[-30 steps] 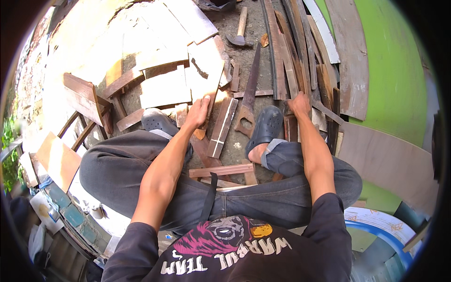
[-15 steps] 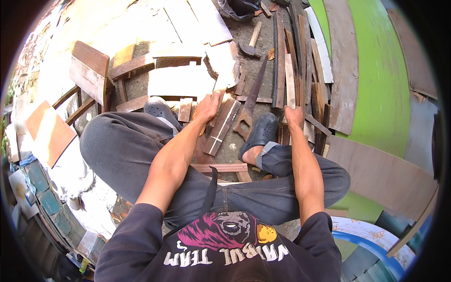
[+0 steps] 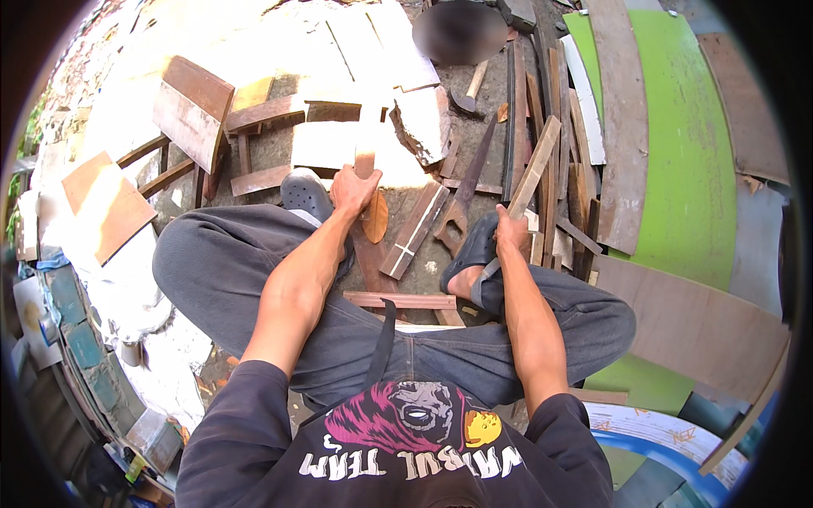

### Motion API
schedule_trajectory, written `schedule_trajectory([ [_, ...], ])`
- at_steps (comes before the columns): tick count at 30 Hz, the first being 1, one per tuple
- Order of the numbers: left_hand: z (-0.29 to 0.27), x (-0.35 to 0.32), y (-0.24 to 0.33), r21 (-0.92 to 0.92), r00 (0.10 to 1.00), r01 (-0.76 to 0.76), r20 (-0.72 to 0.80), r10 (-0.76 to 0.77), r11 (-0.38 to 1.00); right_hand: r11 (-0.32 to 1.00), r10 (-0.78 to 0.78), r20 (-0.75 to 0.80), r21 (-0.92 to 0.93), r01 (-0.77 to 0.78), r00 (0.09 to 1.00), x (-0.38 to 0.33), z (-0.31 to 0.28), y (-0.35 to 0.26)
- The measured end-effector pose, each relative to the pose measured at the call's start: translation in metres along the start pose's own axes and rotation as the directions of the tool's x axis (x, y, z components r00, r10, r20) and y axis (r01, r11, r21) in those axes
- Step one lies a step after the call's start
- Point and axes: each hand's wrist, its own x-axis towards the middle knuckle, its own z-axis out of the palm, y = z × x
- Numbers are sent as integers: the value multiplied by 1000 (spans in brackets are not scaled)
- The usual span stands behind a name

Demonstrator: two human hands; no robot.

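Observation:
My left hand [image 3: 353, 191] is closed round the near end of a short wood strip [image 3: 365, 152], whose far part fades into glaring sunlight. My right hand [image 3: 511, 229] grips the lower end of a longer pale wood strip [image 3: 535, 166], tilted up and to the right over the pile of timber. Between the hands lie a handsaw [image 3: 461, 203] with a wooden handle, a dark wood block with a white stripe [image 3: 414, 231] and a brown dry leaf [image 3: 374, 217] close to my left hand. A wooden-handled hammer [image 3: 471, 93] rests farther off.
Long timber strips [image 3: 555, 110] are stacked at the right, beside a green panel [image 3: 677, 127]. A wooden board on a frame [image 3: 193, 110] stands at the left. My crossed legs and dark clogs [image 3: 480, 252] are close in front. A wood offcut [image 3: 400, 300] lies before my lap.
My left hand has moved left with its wood strip. My right hand has drawn its strip left and nearer, raising it off the pile at a slant. The view has shifted slightly.

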Motion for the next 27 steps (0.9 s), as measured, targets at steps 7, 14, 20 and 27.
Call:
schedule_trajectory([
  [7, -29, 55, -12, 235, 899, -248, 418, 132, 940, 992, -96, 67, -76, 101, 993, -2, 27, 32],
  [14, -9, 52, 2, 229, 867, -279, 477, 142, 932, 972, -203, 101, -99, 213, 974, -28, 25, 10],
  [20, -6, 62, 4, 229, 773, -380, 610, 172, 896, 944, -307, 65, -103, 312, 950, -12, 77, -43],
  [27, -18, 80, -23, 125, 759, -433, 584, 286, 893, 819, -571, 190, 63, 571, 798, 5, 166, -105],
])
